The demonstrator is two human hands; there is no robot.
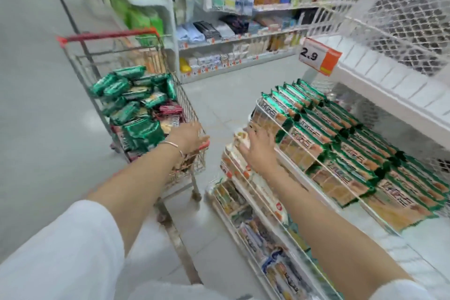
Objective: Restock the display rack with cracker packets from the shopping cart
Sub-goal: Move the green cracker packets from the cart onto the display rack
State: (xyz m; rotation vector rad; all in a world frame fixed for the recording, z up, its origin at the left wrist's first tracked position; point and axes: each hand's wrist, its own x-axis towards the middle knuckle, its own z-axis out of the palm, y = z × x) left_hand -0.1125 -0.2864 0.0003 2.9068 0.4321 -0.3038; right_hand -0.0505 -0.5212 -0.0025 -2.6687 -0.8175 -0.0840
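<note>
Left side: shopping cart [186, 105] is heaped with green cracker packets [136, 114], so plenty left to move. My left grip [188, 137] sits at the cart's near rim, fingers straight, holding nothing. My right grip [258, 151], fingers spread and empty, hovers at the display rack [418, 234] front edge. Stocked packets [341, 143] fill rows there, with bare shelf at the near end, so roughly midway I'd judge

Back shelves [243, 39] blurred, display rack [379, 90] cut off
</note>
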